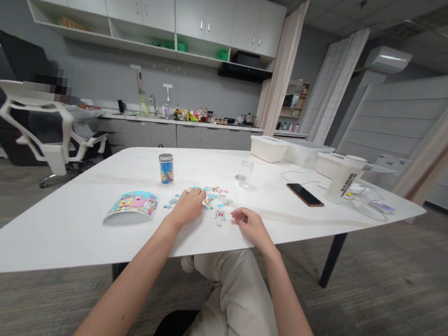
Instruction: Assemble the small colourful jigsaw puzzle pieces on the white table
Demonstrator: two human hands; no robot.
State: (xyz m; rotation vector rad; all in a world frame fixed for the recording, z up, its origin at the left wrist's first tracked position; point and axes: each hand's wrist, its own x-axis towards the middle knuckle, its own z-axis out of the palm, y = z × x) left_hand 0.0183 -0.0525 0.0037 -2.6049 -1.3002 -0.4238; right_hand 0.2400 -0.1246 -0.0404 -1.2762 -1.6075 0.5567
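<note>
Small colorful jigsaw puzzle pieces (224, 192) lie scattered on the white table in front of me. My left hand (190, 206) rests over the left part of them, fingers reaching forward and apart, covering some. A partly joined cluster of pieces (220, 217) showing a cartoon figure lies between my hands. To its right, my right hand (249, 226) has its fingertips curled together on a pinkish puzzle piece (234, 221) at the tabletop; the fingers partly hide it. A curved cartoon picture sheet (134, 204) lies left of my left hand.
Behind the pieces stand a blue cartoon-printed can (166, 169) and a clear jar (245, 174) beside a metal lid (240, 177). Farther right are a phone (305, 194), a white bottle (344, 179), cables and white bins (268, 148). A person sits in a white chair (34, 113) beyond the table.
</note>
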